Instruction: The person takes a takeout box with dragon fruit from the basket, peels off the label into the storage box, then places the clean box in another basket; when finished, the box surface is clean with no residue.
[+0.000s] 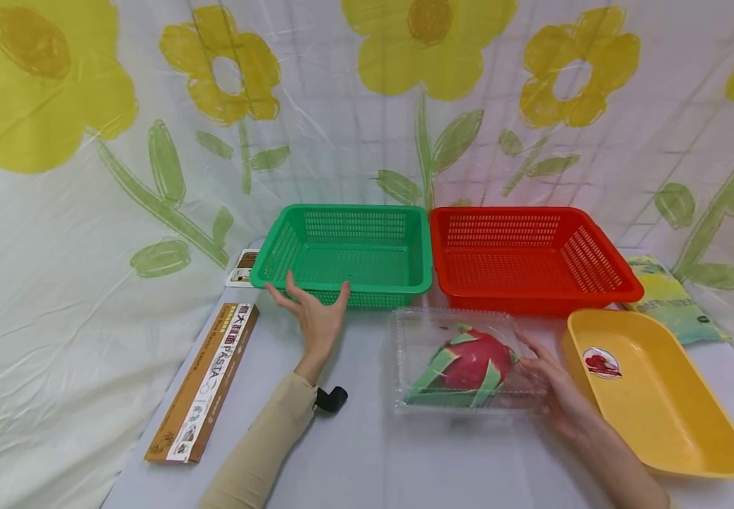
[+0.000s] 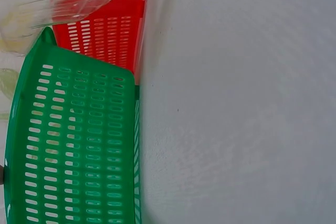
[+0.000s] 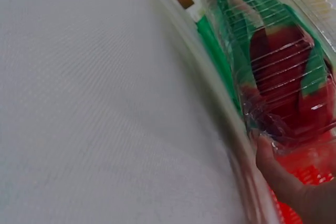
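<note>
My right hand grips the right side of a transparent plastic box, with its thumb along the box edge in the right wrist view. Inside the box lies a red dragon fruit with green scales. The box is held up in front of the two baskets. My left hand has its fingers spread, fingertips right at the front rim of the green basket; it holds nothing. In the left wrist view, the perforated side of the green basket shows large.
A red basket stands right of the green one. A yellow tub with a fruit sticker is at the right, by a yellow-green packet. A brown pasta box lies at the left, and a small card sits behind.
</note>
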Demonstrator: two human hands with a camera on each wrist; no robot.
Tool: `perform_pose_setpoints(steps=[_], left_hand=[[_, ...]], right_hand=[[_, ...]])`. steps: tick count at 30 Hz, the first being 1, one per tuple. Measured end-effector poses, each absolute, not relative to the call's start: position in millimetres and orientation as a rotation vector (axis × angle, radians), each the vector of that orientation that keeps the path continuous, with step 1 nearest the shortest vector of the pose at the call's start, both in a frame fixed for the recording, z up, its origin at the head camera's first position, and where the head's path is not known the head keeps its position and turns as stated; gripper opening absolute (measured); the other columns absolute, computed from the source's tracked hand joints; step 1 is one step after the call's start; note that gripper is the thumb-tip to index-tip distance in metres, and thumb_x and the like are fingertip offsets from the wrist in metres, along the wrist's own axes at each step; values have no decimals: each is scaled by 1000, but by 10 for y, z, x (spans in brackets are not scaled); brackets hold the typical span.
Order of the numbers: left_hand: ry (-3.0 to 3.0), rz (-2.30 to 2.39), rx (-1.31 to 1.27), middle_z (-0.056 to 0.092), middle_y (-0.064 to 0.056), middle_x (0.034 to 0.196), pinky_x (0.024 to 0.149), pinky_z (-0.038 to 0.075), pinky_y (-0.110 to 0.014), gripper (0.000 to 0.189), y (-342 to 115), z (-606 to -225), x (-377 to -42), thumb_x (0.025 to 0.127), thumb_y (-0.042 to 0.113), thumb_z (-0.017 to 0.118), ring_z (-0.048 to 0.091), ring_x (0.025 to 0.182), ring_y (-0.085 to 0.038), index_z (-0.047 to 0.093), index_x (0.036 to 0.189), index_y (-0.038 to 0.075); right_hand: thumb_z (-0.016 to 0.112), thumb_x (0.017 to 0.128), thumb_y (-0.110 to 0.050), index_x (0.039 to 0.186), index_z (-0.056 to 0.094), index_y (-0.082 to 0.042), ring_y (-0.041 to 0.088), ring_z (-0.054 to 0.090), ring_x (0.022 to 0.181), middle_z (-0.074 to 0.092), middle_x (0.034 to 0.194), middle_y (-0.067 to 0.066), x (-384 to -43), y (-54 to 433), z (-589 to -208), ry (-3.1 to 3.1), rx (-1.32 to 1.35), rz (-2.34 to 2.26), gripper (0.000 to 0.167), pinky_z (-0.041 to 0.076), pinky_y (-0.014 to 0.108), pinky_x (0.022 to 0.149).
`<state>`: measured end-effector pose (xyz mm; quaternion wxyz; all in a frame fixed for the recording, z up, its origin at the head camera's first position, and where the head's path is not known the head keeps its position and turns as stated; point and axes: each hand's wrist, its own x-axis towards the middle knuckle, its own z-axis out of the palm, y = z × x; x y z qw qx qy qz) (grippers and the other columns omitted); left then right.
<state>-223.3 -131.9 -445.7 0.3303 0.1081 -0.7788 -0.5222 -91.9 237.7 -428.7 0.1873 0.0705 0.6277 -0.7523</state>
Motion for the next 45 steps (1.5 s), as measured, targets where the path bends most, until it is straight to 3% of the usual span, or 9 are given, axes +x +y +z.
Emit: perform_pose_setpoints(steps=[6,11,20,26,36,45], left_hand=[[-2034,-1373,293,-26,-17,157,86,50,-51,105,-1329,-4436,-2234,79,44,80,2,149,-33,14,153,9],[-2035,-1357,293,-25,-18,158,85,51,-51,106,-1337,-4423,-2235,78,50,79,4,149,-36,16,150,4],[-2039,-1358,295,-25,-17,158,84,51,-49,105,-1341,-4431,-2249,78,51,79,7,148,-38,18,148,2],[-2036,-1362,294,-25,-17,158,83,52,-48,104,-1337,-4464,-2252,78,51,79,12,147,-41,19,147,2],[-2045,-1351,323,-25,-16,158,86,51,-48,105,-1322,-4474,-2232,77,50,79,9,148,-38,20,149,1],[-2056,-1383,347,-26,-12,159,90,50,-48,108,-1315,-4455,-2203,76,54,79,15,147,-35,19,150,3]], right_hand=[[42,103,-39,158,10,-41,20,30,127,28,142,-3,-915,2296,-4105,1785,244,-2085,63,36,42,98],[42,103,-42,157,7,-45,24,22,133,18,151,0,-897,2209,-3924,1736,242,-2108,64,40,42,100],[38,104,-38,149,23,-45,18,32,130,33,143,-11,-1010,2102,-3592,1678,-20,-2190,48,42,42,100],[36,104,-32,146,30,-39,13,44,126,44,139,-11,-1180,2034,-3430,1599,-144,-2254,43,46,39,98],[46,102,-38,150,23,-40,18,26,134,32,143,-9,-1586,1833,-3198,1537,-6,-2306,53,45,40,99],[54,100,-36,147,26,-34,20,30,132,36,141,-5,-2060,1586,-3071,1444,138,-2363,55,51,41,93]])
